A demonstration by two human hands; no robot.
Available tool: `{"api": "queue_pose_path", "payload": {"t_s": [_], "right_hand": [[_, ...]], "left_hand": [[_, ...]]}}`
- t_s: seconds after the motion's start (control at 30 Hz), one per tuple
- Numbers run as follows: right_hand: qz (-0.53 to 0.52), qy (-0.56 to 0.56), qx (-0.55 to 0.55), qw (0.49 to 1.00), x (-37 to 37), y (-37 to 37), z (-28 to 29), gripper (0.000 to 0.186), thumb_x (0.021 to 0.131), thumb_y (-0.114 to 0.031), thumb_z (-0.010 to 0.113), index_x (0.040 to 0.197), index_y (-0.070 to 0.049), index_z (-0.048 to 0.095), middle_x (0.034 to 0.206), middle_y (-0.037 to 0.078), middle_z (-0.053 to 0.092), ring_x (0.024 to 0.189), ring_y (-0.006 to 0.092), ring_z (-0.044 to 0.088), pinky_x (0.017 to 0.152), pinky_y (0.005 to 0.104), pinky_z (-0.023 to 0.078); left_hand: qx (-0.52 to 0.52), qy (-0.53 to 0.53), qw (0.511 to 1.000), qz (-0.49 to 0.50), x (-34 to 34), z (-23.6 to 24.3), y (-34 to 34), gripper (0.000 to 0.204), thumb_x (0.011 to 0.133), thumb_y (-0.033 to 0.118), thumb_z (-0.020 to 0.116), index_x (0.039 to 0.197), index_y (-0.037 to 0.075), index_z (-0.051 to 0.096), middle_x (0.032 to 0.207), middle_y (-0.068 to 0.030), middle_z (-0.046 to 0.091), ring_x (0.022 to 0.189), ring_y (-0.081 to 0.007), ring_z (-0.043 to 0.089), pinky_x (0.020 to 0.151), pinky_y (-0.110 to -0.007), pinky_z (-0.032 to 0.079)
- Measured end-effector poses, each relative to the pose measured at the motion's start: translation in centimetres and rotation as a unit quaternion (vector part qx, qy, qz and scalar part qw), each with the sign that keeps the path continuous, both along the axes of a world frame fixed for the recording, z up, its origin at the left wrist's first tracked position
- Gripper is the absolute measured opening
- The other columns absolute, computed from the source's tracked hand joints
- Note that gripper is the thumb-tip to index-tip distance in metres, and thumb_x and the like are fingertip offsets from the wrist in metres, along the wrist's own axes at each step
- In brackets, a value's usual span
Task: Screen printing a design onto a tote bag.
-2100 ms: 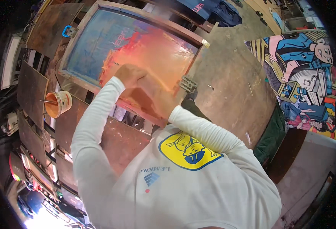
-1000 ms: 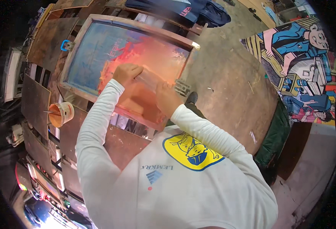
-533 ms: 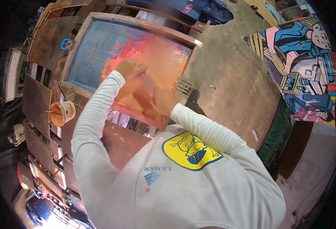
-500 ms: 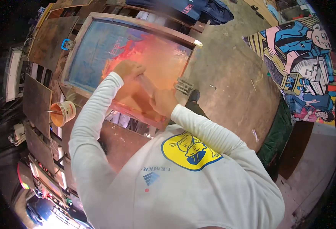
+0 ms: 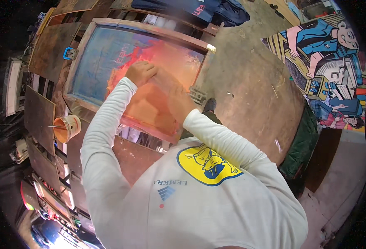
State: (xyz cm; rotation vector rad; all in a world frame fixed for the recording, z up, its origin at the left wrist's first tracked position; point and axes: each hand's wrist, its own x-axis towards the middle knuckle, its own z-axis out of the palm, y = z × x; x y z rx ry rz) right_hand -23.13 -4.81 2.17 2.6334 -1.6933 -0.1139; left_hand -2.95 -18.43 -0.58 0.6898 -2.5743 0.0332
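Observation:
A wooden-framed printing screen [image 5: 149,34] lies on the board stand, its mesh blue at left and smeared red and orange elsewhere. My left hand [image 5: 140,72] is closed on the upper end of a squeegee [image 5: 163,78], which slants across the inked mesh. My right hand [image 5: 179,101], partly blurred, grips the lower end of that squeegee. A metal clamp [image 5: 197,95] is at the screen's right side, and another with a blue handle [image 5: 70,53] is at its left. An orange-stained bucket [image 5: 70,128] with a stick in it is left of the screen.
Wooden boards [image 5: 39,116] form stands on the left. Dark blue fabric [image 5: 228,12] lies beyond the screen. A painted cartoon board [image 5: 328,74] stands at the right, beside a green cover [image 5: 299,145]. My shoe [image 5: 210,106] shows on the stained floor [image 5: 249,124].
Since half a second ago, both my hands have moved slightly away from my body across the mesh with the squeegee. The head view has shifted a little; the grip looks the same.

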Motion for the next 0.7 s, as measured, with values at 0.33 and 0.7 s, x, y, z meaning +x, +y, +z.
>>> {"api": "queue_pose_path", "payload": {"t_s": [0.33,0.7], "right_hand": [[0.013,-0.077,0.188,0.979,0.4,-1.7,0.2,0.027,0.086,-0.017,0.059,0.096,0.008,0.065,0.091,0.020,0.068,0.082,0.0345,0.070,0.070,0.0390,0.057],[-0.001,-0.333,0.265,0.905,-0.2,-0.5,0.3,0.028,0.079,-0.028,0.067,0.084,-0.001,0.067,0.078,0.021,0.069,0.074,0.0390,0.069,0.071,0.0481,0.055]], "left_hand": [[0.067,-0.029,0.997,-0.011,0.5,-1.4,-1.0,0.019,0.072,0.015,0.068,0.090,0.012,0.060,0.078,-0.0049,0.059,0.074,-0.0263,0.062,0.064,-0.040,0.050],[0.219,-0.159,0.962,0.048,4.1,2.8,4.5,0.036,0.070,0.041,0.077,0.083,0.013,0.060,0.076,-0.0067,0.064,0.074,-0.0308,0.067,0.065,-0.044,0.053]]}}
